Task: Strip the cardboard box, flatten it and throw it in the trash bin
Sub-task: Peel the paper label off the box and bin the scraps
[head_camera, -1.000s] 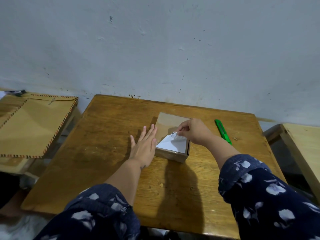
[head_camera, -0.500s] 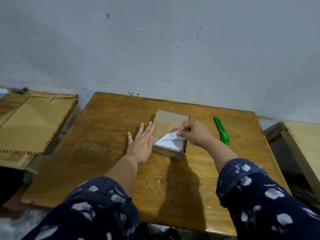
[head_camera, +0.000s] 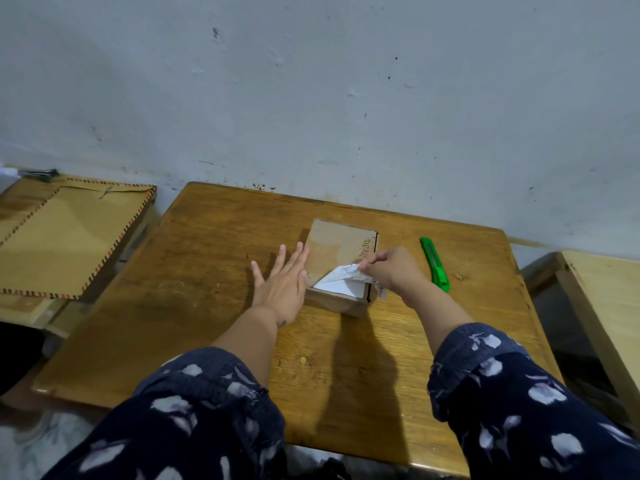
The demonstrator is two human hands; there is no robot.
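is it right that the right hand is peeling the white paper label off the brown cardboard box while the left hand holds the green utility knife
Not quite. In the head view the left hand lies flat and open against the side of the brown cardboard box; the green utility knife lies untouched on the table. The right hand does pinch the white paper label.

The right hand (head_camera: 388,268) has drawn the white label (head_camera: 341,282) further off the top of the cardboard box (head_camera: 337,249), toward the box's right edge. A second ago the pinched corner lay near the middle of the top; now it is lifted and crumpled, and more bare cardboard seems exposed beside it.
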